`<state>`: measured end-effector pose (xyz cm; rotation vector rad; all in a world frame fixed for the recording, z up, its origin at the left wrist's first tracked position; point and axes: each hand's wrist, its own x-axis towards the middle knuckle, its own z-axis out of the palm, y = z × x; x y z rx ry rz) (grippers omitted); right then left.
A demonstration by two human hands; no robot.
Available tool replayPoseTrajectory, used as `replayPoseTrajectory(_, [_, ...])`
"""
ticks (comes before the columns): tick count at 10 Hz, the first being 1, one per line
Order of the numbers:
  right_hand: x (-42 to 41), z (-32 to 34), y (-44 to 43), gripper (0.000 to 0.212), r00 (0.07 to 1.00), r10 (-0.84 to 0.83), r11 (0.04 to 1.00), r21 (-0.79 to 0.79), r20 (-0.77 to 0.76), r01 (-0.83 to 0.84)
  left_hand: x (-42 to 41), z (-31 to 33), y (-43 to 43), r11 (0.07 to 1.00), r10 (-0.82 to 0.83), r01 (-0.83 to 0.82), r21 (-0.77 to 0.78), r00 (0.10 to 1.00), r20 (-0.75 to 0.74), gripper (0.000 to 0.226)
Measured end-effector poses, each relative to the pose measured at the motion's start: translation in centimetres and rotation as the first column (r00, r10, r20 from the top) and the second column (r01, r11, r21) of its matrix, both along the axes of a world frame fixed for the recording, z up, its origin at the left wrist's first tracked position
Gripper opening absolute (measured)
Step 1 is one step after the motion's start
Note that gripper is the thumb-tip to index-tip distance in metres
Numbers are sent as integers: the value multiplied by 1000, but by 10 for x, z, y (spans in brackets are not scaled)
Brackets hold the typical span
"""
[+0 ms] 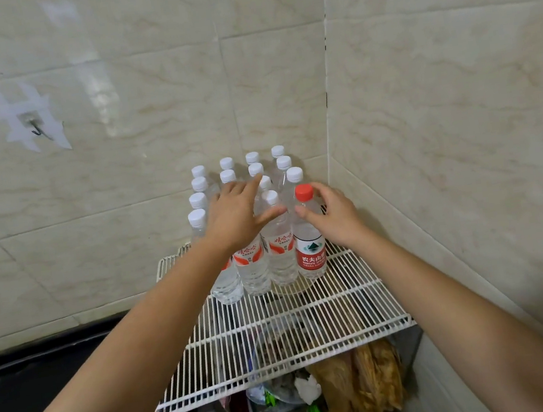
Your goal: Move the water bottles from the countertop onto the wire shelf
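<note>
Several clear water bottles with white caps (282, 259) stand packed together at the back of the white wire shelf (313, 324), in the tiled corner. At the front right of the group stands a bottle with a red cap and red label (310, 252). My right hand (337, 214) holds this bottle at its shoulder, thumb in front and fingers curled behind the neck. My left hand (237, 217) lies with straight, spread fingers over the top of a front-row bottle, hiding its cap; its thumb touches the neighbouring bottle.
The front half of the wire shelf is bare grid. Below it hang bags and packets (362, 384). A dark countertop (43, 374) lies to the left. Tiled walls close in behind and to the right; a hook (33, 128) sticks to the left wall.
</note>
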<state>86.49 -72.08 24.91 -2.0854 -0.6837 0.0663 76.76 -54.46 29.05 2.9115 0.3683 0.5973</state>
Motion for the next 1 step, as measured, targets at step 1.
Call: replayPoseTrajectory(1, [-4,10,-3,89,998,-64,996,69,17,63,-31,-19,-12,997,38,-15,-81,959,282,73])
